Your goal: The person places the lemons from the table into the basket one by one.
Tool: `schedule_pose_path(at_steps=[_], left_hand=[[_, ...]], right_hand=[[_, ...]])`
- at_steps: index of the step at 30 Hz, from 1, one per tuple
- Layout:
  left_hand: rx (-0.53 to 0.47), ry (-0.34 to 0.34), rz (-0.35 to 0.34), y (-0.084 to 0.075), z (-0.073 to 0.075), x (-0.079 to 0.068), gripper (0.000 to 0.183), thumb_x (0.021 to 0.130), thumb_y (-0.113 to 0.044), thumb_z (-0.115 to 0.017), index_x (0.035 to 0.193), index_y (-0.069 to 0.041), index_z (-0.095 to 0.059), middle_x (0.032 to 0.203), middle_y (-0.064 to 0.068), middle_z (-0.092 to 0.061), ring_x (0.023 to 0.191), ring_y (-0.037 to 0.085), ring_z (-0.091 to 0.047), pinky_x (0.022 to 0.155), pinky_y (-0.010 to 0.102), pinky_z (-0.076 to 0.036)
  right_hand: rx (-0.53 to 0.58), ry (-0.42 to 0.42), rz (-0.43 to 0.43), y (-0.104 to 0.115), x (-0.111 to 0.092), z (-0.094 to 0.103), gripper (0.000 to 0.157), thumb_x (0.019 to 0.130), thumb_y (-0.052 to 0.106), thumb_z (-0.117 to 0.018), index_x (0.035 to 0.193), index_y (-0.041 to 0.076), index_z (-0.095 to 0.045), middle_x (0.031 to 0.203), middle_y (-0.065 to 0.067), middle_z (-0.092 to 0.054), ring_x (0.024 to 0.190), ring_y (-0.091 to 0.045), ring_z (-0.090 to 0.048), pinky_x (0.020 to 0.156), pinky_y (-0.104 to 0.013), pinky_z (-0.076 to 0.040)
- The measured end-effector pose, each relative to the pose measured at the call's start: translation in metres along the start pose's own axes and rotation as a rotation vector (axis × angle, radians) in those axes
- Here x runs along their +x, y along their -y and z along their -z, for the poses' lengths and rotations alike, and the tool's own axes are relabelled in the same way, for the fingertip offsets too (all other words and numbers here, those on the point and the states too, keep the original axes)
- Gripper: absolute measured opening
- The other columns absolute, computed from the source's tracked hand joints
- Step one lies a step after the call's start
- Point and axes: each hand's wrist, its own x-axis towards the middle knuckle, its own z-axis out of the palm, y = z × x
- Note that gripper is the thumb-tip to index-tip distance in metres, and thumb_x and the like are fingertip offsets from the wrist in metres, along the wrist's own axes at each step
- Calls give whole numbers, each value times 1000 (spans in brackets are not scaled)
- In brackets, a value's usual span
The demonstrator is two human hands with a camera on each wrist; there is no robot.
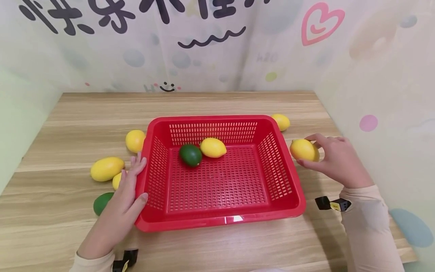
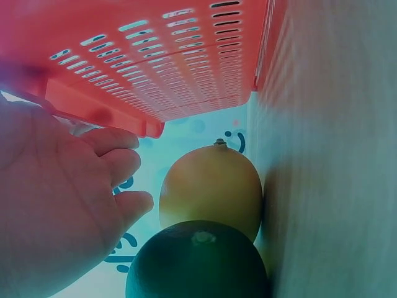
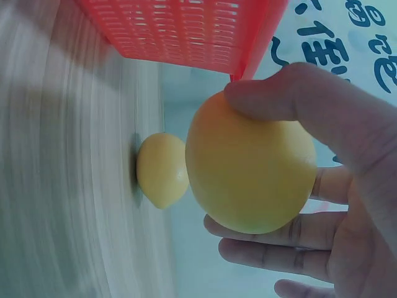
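Note:
A red plastic basket [image 1: 217, 219] with slotted walls stands on the table. In it lie a dark green fruit [image 1: 190, 155] and a lemon [image 1: 213, 147], side by side. My left hand [image 1: 124, 206] rests along the basket's left rim, its fingers fairly straight and the thumb on the rim. To the right of the basket, my right hand [image 1: 336, 158] pinches a yellow lemon-like fruit [image 1: 304, 150] between thumb and fingers. The right wrist view shows this fruit [image 3: 251, 167] held above the table, near the basket's outer wall [image 3: 180, 31].
Left of the basket lie several yellow fruits, among them a round one [image 1: 135, 141] and a long one [image 1: 107, 169], plus a green fruit [image 1: 102, 203] partly behind my left hand. Another lemon [image 1: 281, 122] sits by the far right corner. A printed wall cloth [image 1: 210, 68] borders the wooden table [image 1: 102, 109].

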Motion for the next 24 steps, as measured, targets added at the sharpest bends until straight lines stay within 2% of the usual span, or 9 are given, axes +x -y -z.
schedule_pose_path(at_steps=[5, 13, 18, 24], left_hand=[[-8, 5, 10, -2, 1, 0, 80, 99, -1, -54, 166, -18, -14, 173, 1, -6, 159, 29, 0, 123, 19, 2], [14, 4, -3, -1, 1, 0, 81, 97, -1, -55, 166, -15, -15, 173, 4, -8, 159, 32, -2, 124, 22, 3], [16, 7, -10, -1, 1, 1, 80, 98, -2, -55, 166, -15, -14, 173, 4, -7, 159, 33, -1, 124, 24, 3], [19, 4, -11, 0, 1, 1, 79, 98, -3, -54, 166, -15, -14, 173, 4, -7, 159, 33, -1, 124, 22, 3]], right_hand=[[12, 4, -3, 2, 2, 1, 57, 76, 33, -90, 120, 6, -67, 88, -7, -75, 92, -37, -66, 92, -59, -33], [1, -59, -2, 4, 6, 7, 53, 75, 30, -90, 115, 3, -68, 95, -16, -72, 80, -34, -64, 90, -61, -36], [20, -65, -20, 8, 10, 13, 55, 74, 28, -91, 115, 0, -67, 96, -18, -72, 81, -35, -64, 93, -61, -35], [25, -91, 0, 10, 14, 18, 56, 74, 28, -91, 116, 0, -67, 97, -18, -72, 81, -34, -64, 94, -61, -34]])
